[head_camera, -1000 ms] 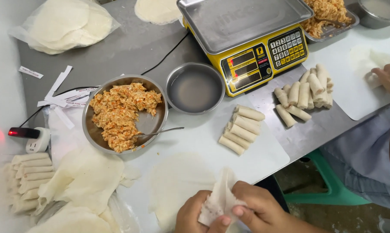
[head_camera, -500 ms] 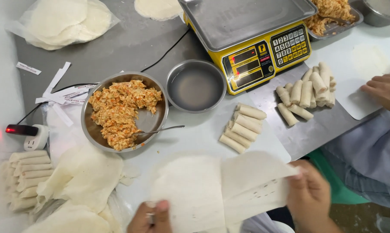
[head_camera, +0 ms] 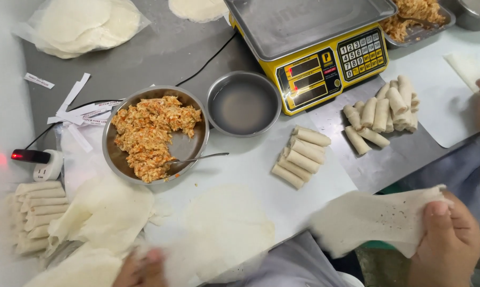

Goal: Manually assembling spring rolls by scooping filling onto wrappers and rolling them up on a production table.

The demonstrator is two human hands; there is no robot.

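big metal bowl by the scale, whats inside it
The big metal bowl holds orange-brown shredded filling heaped on its left side, and a spoon whose handle sticks out over the right rim. The spoon's tip is buried in filling.

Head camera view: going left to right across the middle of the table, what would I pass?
Stack of rolls at the left edge → bowl of orange filling → empty round metal dish → small pile of rolls → yellow scale → bigger pile of rolls.
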